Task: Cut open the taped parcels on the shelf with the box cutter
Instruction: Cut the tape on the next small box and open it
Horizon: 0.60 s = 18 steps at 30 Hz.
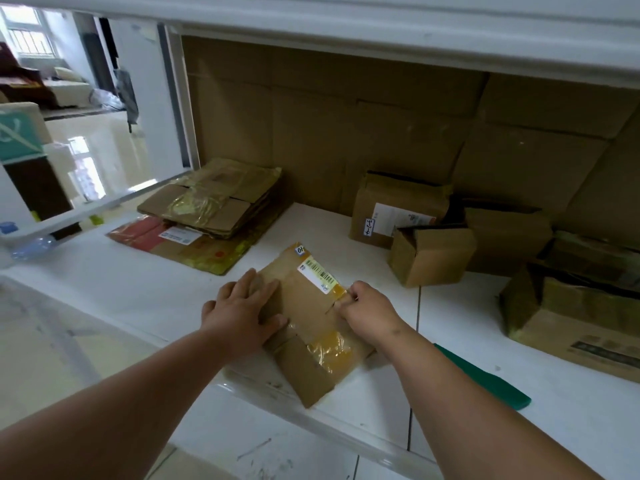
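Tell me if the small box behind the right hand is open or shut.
Open: the small box has its top flaps lifted, showing a dark inside.

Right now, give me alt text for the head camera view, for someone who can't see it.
A person's left hand presses flat on a taped parcel at the front of a white shelf, while the right hand pinches at its right edge. A green cutter lies on the shelf to the right, flattened cardboard back left and open boxes back right.

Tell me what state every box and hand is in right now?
Parcel: flat, taped.
Left hand: open, pressing the parcel.
Right hand: pinching at the parcel's tape.
Small box: open.
Flattened boxes: stacked.
Green cutter: lying on the shelf.
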Each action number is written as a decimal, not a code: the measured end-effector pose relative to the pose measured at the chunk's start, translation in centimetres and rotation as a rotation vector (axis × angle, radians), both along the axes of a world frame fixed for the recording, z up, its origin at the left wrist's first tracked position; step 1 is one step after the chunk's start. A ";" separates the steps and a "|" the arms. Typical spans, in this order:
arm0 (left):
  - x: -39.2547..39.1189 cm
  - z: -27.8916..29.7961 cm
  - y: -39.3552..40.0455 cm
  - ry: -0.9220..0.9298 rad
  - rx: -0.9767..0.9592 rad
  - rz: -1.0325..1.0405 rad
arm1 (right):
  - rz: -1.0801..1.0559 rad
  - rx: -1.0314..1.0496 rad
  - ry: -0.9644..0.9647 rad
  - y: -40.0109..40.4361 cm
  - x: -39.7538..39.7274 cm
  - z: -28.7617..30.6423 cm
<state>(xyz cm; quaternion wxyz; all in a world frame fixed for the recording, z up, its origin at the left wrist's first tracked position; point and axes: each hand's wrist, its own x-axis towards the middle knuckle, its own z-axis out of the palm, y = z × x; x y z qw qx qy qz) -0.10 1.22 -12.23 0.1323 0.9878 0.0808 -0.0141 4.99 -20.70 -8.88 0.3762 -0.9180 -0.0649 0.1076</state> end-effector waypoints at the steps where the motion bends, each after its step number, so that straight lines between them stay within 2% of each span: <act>1: -0.1 0.3 0.2 -0.066 -0.034 0.035 | -0.008 0.041 -0.009 0.3 0.0 0.2; 3: 0.0 1.1 0.7 -0.226 -0.154 0.131 | -0.030 0.141 -0.023 1.0 0.1 0.7; 5: 0.5 2.0 1.4 -0.275 -0.482 0.220 | -0.068 0.227 -0.057 1.7 0.4 1.3; 7: 1.1 3.3 2.1 -0.138 -0.978 0.213 | -0.137 0.305 -0.080 2.7 0.8 1.8; 8: 1.3 3.8 2.5 -0.047 -1.145 0.156 | -0.178 0.351 -0.070 3.4 1.0 2.1; 9: 1.6 4.2 3.0 0.016 -1.209 0.078 | -0.216 0.398 -0.055 4.2 1.3 2.3; 11: 2.1 4.7 4.1 0.037 -1.215 -0.041 | -0.275 0.453 -0.045 6.1 2.0 2.6; 14: 3.1 5.6 6.9 -0.020 -1.124 -0.010 | -0.292 0.442 -0.045 9.3 2.7 2.8; 18: 4.4 6.1 11.0 -0.169 -0.876 0.010 | -0.130 0.436 0.047 13.5 2.4 2.9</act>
